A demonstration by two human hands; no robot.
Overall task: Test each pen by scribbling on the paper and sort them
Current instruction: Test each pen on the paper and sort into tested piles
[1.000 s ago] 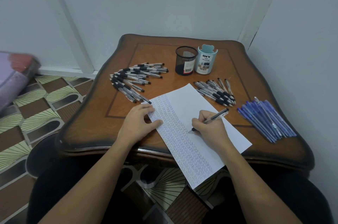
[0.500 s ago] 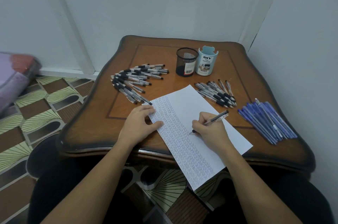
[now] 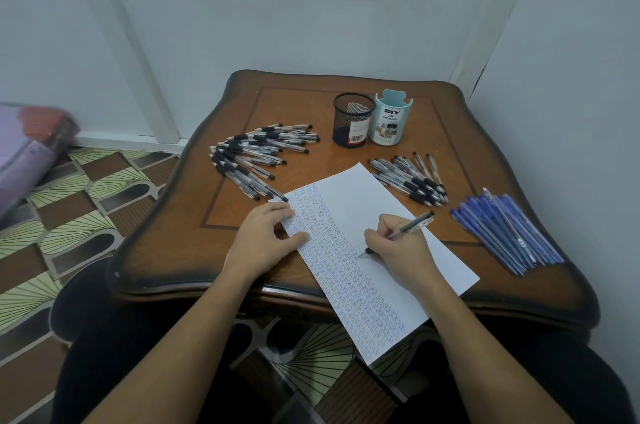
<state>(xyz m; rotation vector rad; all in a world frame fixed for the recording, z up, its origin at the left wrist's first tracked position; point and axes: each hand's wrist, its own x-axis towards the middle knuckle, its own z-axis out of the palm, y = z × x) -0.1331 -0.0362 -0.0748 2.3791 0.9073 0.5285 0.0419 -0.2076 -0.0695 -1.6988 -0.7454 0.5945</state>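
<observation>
**Pen tip on the page**

Right hand (image 3: pixel 403 252) curls round a clear black-grip pen (image 3: pixel 414 223), tip touching the white scribbled paper sheet (image 3: pixel 349 195). Left hand (image 3: pixel 263 240), fingers relaxed, presses the sheet's left edge. The sheet overhangs the near edge of the brown wooden table (image 3: pixel 284 105) beneath the wrists. Blue pens (image 3: pixel 505 233) lie right of the writing hand; white walls (image 3: pixel 242 25) close behind.

two cups (image 3: pixel 352 122), one paper (image 3: pixel 349 195), three pen piles (image 3: pixel 256 157)

We record a brown wooden table (image 3: pixel 239 271) with a dark scalloped rim, set in a corner of pale walls (image 3: pixel 242 25). The floor (image 3: pixel 69 209) carries brown and green fan-patterned tiles. A blurred purple and red bundle (image 3: pixel 27 153) lies far left.
</observation>
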